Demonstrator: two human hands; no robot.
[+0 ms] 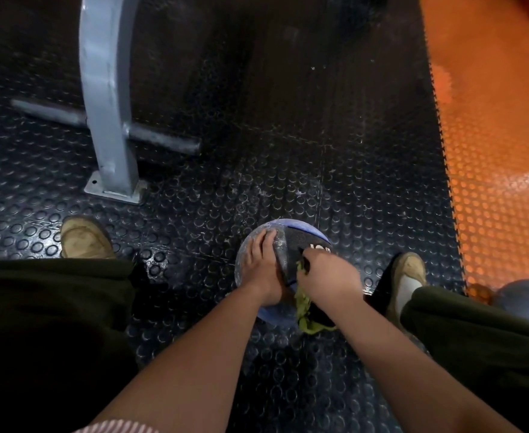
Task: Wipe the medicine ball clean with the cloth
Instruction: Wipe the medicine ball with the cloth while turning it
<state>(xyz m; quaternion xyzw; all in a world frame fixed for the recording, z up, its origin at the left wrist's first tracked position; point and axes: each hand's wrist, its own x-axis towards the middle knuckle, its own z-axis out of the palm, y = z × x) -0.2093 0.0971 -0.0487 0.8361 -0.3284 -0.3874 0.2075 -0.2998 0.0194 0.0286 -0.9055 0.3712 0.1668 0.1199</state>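
From the head camera, looking straight down: the medicine ball [294, 242] is round and rubbery, with a dark grainy panel, blue bands and pale dusty smears across its left side, plus white digits on the right that are partly hidden. The cloth [304, 307] is a crumpled yellow-green rag, soft and creased, with a dark fold in it.

The ball sits on the floor between the person's feet, right under both hands. The left hand [264, 267] lies flat on the ball's left upper side, fingers straight and together, pointing away. The right hand [329, 273] is curled round the cloth, bunching it against the ball's right upper side, with the rest of the rag trailing down the near face.

Underfoot is a black rubber mat [225, 182] studded with raised circles and scuffed white in places. It joins an orange mat [491, 182] of the same pattern along a toothed seam on the right. A grey painted steel post [107, 120] curves up from a bolted base plate at upper left, with a round bar crossing it. Tan shoes [85, 239] and dark green trousers [53, 307] frame the ball on either side
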